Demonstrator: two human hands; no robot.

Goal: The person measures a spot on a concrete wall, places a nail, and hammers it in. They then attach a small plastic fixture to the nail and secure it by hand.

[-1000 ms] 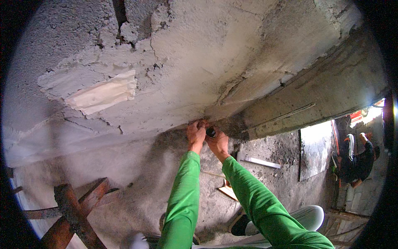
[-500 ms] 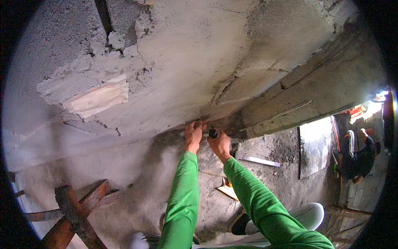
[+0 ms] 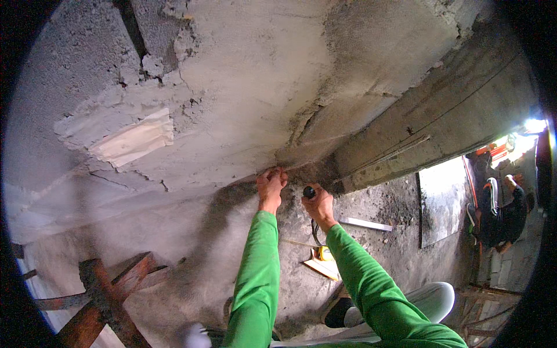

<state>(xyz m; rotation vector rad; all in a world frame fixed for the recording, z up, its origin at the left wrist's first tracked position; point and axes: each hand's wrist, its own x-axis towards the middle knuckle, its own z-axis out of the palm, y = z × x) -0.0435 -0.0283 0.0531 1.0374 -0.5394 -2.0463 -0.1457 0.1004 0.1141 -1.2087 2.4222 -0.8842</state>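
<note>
At the foot of the plastered wall (image 3: pixel 249 104), my left hand (image 3: pixel 271 188) is closed, its fingers pinched close to the wall's lower edge. Whatever it pinches, if anything, is too small to make out. My right hand (image 3: pixel 320 207) wraps round a black-handled tool (image 3: pixel 309 192); the rounded handle end faces up, and a dark curved part shows below the fist. The tool's kind is not clear. Under my right forearm lies a yellow tape measure (image 3: pixel 326 253) with some tape drawn out to the left, beside a pale flat piece (image 3: pixel 321 267).
A pale straight bar (image 3: pixel 366 224) rests on the rough floor right of my right hand. Farther right are a grey sheet (image 3: pixel 441 206) and a crouching person in dark clothes (image 3: pixel 503 217). Crossed wooden beams (image 3: pixel 107 296) stand at lower left; a concrete beam (image 3: pixel 429 122) runs along the upper right.
My right hand has moved right and slightly down with the black-handled tool, away from my left hand. More of the yellow tape measure shows. The left hand has barely moved.
</note>
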